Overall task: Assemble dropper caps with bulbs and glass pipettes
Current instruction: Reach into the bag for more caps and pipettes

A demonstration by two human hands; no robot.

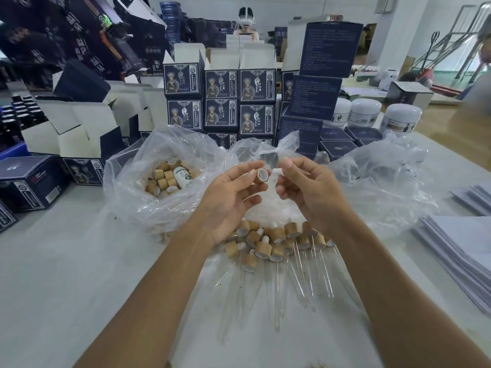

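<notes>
My left hand [228, 192] pinches a bamboo-coloured dropper cap [259, 176] with its white-lined opening facing me. Just right of it, my right hand [309, 187] pinches a small white rubber bulb [276, 171] close to the cap's opening. Below both hands lies a pile of assembled droppers [276, 243], bamboo caps with bulbs and long glass pipettes [300, 272] pointing toward me. To the left, an open clear plastic bag [125, 187] holds several loose bamboo caps [164, 179] and a small white bottle [182, 177].
Another crumpled clear bag [382, 181] lies right of my hands. Stacked dark printed boxes [220, 102] and white jars [365, 111] stand behind. Open cartons [79, 134] crowd the left, paper stacks [457, 245] lie at the right edge. A person sits at the far back.
</notes>
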